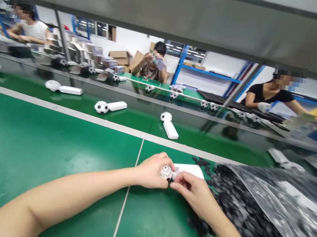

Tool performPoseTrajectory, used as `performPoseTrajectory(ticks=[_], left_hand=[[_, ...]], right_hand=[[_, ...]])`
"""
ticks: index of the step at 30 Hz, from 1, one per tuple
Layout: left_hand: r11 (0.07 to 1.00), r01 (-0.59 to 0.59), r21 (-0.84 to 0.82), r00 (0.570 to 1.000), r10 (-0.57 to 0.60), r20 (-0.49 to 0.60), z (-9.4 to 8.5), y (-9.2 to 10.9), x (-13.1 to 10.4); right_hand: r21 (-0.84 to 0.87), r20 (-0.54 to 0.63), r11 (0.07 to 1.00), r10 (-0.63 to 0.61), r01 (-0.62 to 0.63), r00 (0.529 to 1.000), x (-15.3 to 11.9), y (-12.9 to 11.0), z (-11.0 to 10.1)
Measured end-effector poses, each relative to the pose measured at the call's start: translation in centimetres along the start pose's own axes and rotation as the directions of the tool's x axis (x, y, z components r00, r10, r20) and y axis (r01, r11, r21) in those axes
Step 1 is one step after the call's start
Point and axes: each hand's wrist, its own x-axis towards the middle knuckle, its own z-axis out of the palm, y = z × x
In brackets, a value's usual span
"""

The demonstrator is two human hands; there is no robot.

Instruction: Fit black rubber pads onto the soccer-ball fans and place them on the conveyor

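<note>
Now, white ball-headed device (pixel 191 169), black discs (pixel 231 210) at four o'clock.
Left hand (pixel 154 170) grips it; right hand (pixel 193 190) touches, pinch unclear.

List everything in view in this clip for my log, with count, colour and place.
Held ball-ended piece: one, white, between the hands
Other ball-ended pieces: at least six on the near belt, white, some with black patches; more beyond
Belt: one, green, beyond the table
Table: one, green, foreground
Small flat pieces: too many to count, black, right
Plastic bag: one, clear, over the black pieces
Co-workers: four, white, brown, black and yellow tops, across the belt
Cardboard boxes: several, brown, back
Shelving: several units, blue, back
Overhead panel: one, grey, top
Left hand: one, bare, around the ball end
Right hand: one, bare, fingertips beside the ball end
</note>
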Motion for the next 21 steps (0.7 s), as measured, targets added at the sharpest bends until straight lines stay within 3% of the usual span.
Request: performPoseTrajectory(ticks=[2,4,7,12,17,21], left_hand=[[0.999,0.030,0.015,0.999,-0.029,-0.036,-0.8,-0.7,0.0],[0.996,0.082,0.037,0.991,-0.078,-0.105,-1.9,-1.9,0.4],[0.980,0.184,0.077,0.955,-0.159,-0.250,-4.1,-4.8,2.1],[0.938,0.312,0.149,0.855,-0.209,-0.476,-6.9,-10.3,6.7],[0.898,0.403,0.177,0.757,-0.219,-0.616,-7.0,-14.2,8.4],[0.902,0.381,0.203,0.770,-0.188,-0.610,-6.3,-15.1,8.4]], right_hand=[[-0.073,0.161,0.995,0.081,-0.070,0.984,-0.8,0.0,-1.0],[-0.155,0.227,0.982,0.143,-0.109,0.963,-1.6,0.1,-1.8],[-0.228,0.221,0.967,0.167,-0.115,0.961,-2.3,0.0,-2.2],[-0.203,0.216,0.972,0.161,-0.117,0.963,-2.0,-0.1,-1.8],[-0.275,0.115,0.945,0.214,-0.176,0.970,-2.1,0.4,-1.6],[-0.316,0.123,0.927,0.251,-0.202,0.960,-1.9,0.5,-1.6]])
